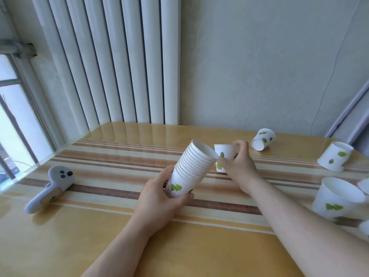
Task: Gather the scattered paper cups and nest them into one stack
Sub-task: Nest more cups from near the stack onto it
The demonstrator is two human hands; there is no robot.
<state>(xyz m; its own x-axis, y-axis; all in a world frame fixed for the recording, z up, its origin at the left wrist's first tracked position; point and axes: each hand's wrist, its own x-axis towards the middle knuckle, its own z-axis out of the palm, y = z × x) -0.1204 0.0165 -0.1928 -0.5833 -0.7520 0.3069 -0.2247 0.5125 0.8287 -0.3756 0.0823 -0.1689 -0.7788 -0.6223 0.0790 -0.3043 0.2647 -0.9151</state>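
Two bare forearms reach out over the striped table [99, 226], and the work is mid-gather. The left hand [159, 198] wraps its fingers and thumb around the bottom of a tall stack [191, 168] of nested paper cups, tilting its open mouth toward the right. The right hand [239, 166] pinches a single upright cup [224, 154] by its side, just beside the stack's top rim and apparently touching it. I judge this cup is the one about to go in: it needs lifting, its base turned toward the stack's mouth, then a straight push so it seats without crushing the thin rims. Several cups are left to collect: one on its side [262, 139] near the far edge, one upside down [334, 158] at the right, and an upright one [337, 198] nearer, with bits of others at the frame's right edge. A grey controller [50, 186] lies well off to the left.
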